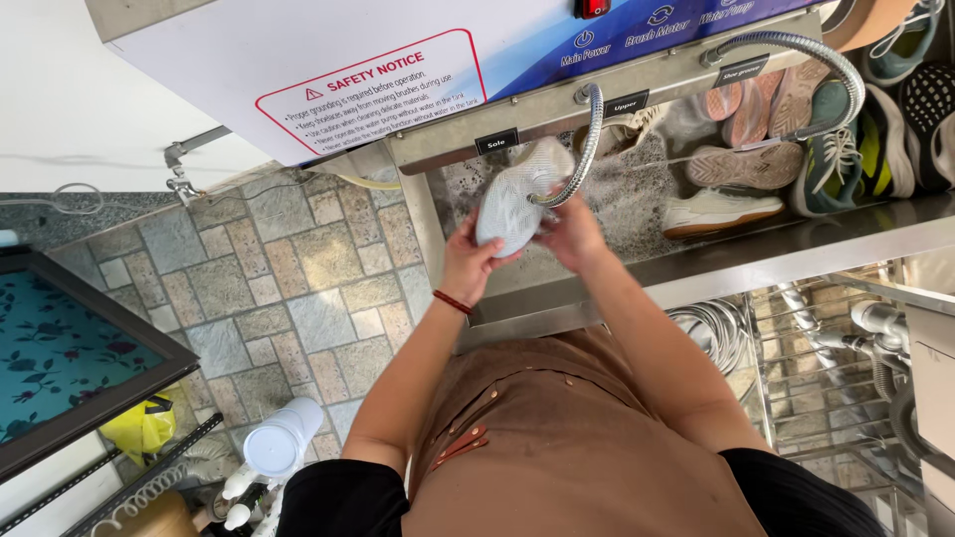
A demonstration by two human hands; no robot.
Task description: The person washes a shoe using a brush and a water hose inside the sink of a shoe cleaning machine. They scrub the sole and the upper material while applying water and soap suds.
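Nearest, a brown apron (pixel 587 438) covers the person's front. Above it, the left hand (pixel 466 261) clasps a pale grey mesh shoe (pixel 512 199) from below, sole up over the steel basin (pixel 756 261); the right hand (pixel 575 234) grips its far side. It looks light and soft, likely slick when wet, best held by the firmer sole edges. A ribbed metal hose (pixel 589 149) curves onto it. Beyond, more shoes (pixel 741 164) lie together.

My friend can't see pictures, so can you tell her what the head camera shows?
Seen from above, a person in a brown apron holds a pale shoe sole-up in both hands, left hand and right hand, under a bendy metal hose over a steel washing basin. More shoes lie in the basin to the right, and stone floor tiles show on the left.
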